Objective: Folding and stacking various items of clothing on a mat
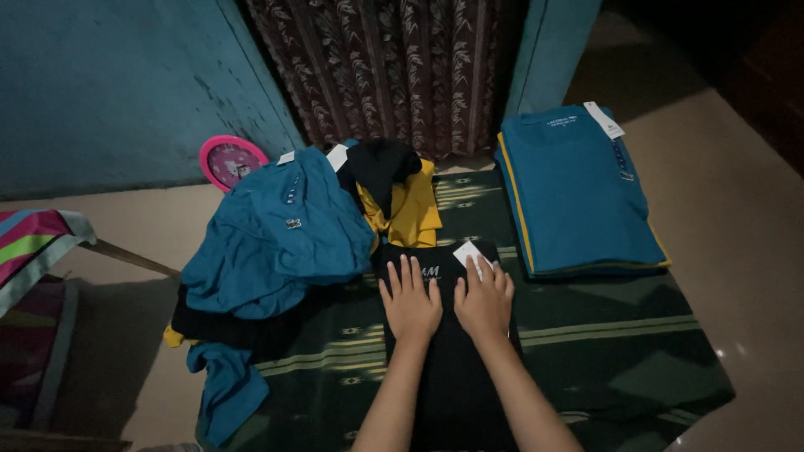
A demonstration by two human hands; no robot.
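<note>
Head view shows me my left hand (410, 300) and right hand (484, 300) spread flat, side by side, pressing a folded black shirt (452, 377) on the green mat (603, 335), beside a stack of folded teal shirts (578, 192).

2 bare forearms are being shown from the bottom edge. No sleeves are being worn within view. The left hand (410, 301) and right hand (483, 303) are being seen ungloved, without rings, watch or bracelet.

left hand (410, 303) flat, fingers spread, right hand (484, 303) flat beside it
</note>
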